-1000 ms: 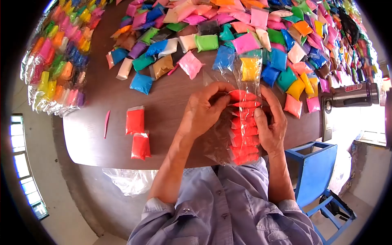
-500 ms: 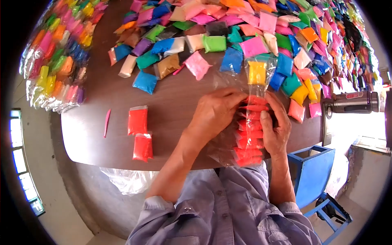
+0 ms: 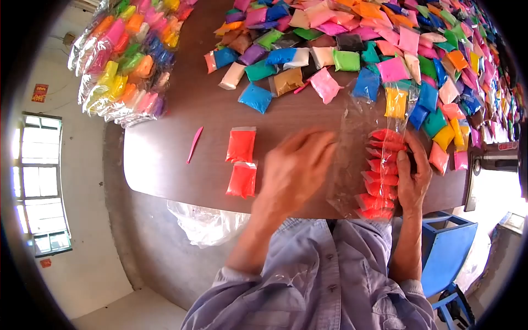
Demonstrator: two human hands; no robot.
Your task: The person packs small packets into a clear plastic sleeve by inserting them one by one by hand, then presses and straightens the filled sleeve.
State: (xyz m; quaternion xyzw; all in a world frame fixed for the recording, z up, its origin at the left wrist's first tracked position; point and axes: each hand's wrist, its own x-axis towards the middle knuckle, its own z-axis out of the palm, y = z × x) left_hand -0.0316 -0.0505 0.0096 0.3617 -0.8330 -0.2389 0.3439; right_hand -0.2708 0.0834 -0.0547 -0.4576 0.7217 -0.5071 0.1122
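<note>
A row of overlapping red packets (image 3: 381,187) stands along a clear plastic bag (image 3: 344,190) near the table's front edge. My right hand (image 3: 415,179) grips the row's right side, thumb in front and fingers behind the upper packets. A yellow packet (image 3: 396,103) shows under the plastic at its far end. To the left of the bag, my left hand (image 3: 300,173) is over the table, smeared by motion, so its fingers cannot be read. Two more packets, an upper red packet (image 3: 241,145) and a lower red packet (image 3: 241,180), lie left of that hand.
A pink stick-like tool (image 3: 194,144) lies on the brown table (image 3: 181,104). Many coloured packets (image 3: 346,61) are heaped along the far side. Filled clear bags (image 3: 118,82) sit at the far left. A blue stool (image 3: 448,247) stands at the right, beside a dark flask (image 3: 498,157).
My left hand has come away from the red row, moving left toward the two loose packets. My right hand keeps its hold. The camera view has turned left, shifting everything rightward.
</note>
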